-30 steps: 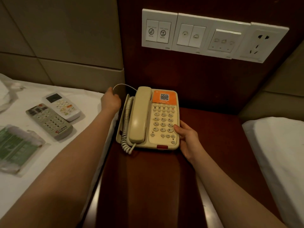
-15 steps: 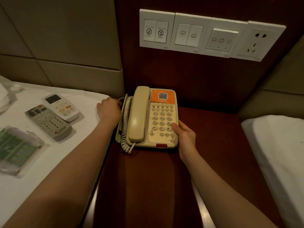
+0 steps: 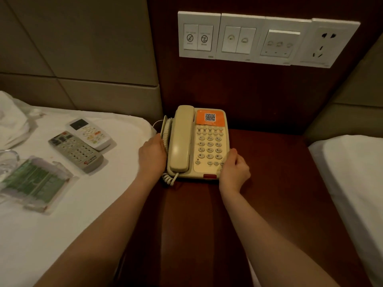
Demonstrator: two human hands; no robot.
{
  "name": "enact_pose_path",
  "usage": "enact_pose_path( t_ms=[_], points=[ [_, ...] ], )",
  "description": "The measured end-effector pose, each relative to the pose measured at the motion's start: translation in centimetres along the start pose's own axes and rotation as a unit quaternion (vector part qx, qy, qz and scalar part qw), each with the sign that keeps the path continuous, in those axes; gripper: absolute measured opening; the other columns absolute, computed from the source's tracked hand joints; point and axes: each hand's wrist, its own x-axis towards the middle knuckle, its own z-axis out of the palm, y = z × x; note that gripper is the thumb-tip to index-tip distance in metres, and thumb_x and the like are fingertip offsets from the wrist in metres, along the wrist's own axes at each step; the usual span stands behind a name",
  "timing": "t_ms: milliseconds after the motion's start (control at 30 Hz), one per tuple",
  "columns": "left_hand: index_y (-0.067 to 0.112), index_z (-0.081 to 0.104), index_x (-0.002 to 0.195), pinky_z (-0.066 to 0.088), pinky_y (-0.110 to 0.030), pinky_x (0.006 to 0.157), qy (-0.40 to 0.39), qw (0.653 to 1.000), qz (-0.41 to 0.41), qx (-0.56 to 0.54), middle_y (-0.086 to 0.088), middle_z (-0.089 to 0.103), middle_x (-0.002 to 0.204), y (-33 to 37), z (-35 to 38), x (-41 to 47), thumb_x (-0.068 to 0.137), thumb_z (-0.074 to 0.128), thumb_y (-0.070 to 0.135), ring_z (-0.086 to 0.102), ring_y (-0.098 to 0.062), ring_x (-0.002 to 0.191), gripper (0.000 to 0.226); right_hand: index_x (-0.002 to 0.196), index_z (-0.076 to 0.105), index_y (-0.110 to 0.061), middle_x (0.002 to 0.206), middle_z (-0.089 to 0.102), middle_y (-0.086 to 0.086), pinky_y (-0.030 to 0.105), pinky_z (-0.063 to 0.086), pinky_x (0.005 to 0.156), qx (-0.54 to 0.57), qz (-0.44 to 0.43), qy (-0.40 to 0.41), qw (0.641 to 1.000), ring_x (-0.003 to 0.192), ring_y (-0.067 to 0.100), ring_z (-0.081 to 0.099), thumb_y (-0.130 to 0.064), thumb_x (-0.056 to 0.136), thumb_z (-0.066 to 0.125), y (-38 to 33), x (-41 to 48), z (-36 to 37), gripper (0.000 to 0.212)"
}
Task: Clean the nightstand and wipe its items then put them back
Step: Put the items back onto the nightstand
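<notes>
Both sides of telephone (image 3: pixel 209 141) (handset cradled) gripped: left hand (image 3: pixel 152 154), right hand (image 3: pixel 235 171); on nightstand (image 3: pixel 279 183).

dark wood tabletop (image 3: pixel 279 183): cream telephone (image 3: pixel 199 141) flat at rear left. bed (image 3: pixel 62 235) on the left: white remote (image 3: pixel 89 134) just beside grey remote (image 3: pixel 76 151), clear packet (image 3: pixel 33 181) of green items near them.

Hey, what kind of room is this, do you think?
Probably a hotel bedroom: a corded telephone with a QR sticker sits on a nightstand between the left bed and the right bed, both white-sheeted, below a wall panel of service switches.
</notes>
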Motion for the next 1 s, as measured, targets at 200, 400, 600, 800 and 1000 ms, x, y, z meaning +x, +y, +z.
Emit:
enact_pose_path(
  t_ms=[200,400,600,800,1000],
  points=[
    [0.003,0.055,0.093,0.043,-0.037,0.073,-0.006,0.998,-0.005,-0.059,-0.018,0.062,0.095,0.5,-0.6,-0.4,0.097,0.037,0.017,0.058,-0.034,0.087,0.023,0.109,0.068,-0.012,0.106,0.067,0.001,0.023,0.055,0.068,-0.038,-0.018,-0.039,0.998,0.093,0.016,0.066,-0.024,0.097,0.048,0.1,0.2,-0.9,0.026],
    [0.004,0.055,0.098,0.034,-0.029,0.071,-0.057,0.993,-0.038,-0.095,-0.019,0.062,0.098,1.2,-2.0,-1.2,0.097,0.036,0.014,0.056,-0.033,0.091,0.022,0.112,0.067,-0.013,0.102,0.066,-0.001,0.019,0.052,0.064,-0.041,0.003,-0.068,0.997,0.090,0.013,0.064,-0.026,0.097,0.048,-0.8,-0.1,-1.5,0.028],
    [-0.004,0.051,0.119,0.039,-0.038,0.087,-0.161,0.980,-0.093,-0.071,-0.029,0.058,0.116,1.4,-4.2,-2.7,0.099,0.034,0.011,0.054,-0.040,0.107,0.030,0.123,0.061,-0.010,0.115,0.064,0.004,0.023,0.047,0.075,-0.120,0.037,-0.123,0.984,0.097,0.014,0.060,-0.026,0.098,0.046,-2.8,-0.2,-2.3,0.033],
    [-0.002,0.046,0.133,0.030,-0.026,0.098,-0.121,0.976,-0.141,-0.111,-0.020,0.049,0.137,2.9,-8.8,-6.6,0.098,0.035,0.009,0.043,-0.030,0.128,0.038,0.126,0.057,-0.005,0.126,0.058,0.011,0.023,0.042,0.076,-0.249,-0.061,-0.147,0.955,0.113,0.024,0.057,-0.015,0.100,0.040,-5.2,-2.5,-3.3,0.032],
    [0.009,0.056,0.128,0.043,-0.027,0.102,-0.068,0.963,-0.167,-0.198,-0.010,0.059,0.128,1.9,-13.5,-9.4,0.093,0.040,0.007,0.056,-0.020,0.116,0.038,0.127,0.056,-0.014,0.132,0.047,0.011,0.033,0.047,0.093,-0.230,-0.114,-0.146,0.955,0.117,0.026,0.052,-0.008,0.094,0.045,-7.8,-7.9,-2.7,0.035]
  ],
)
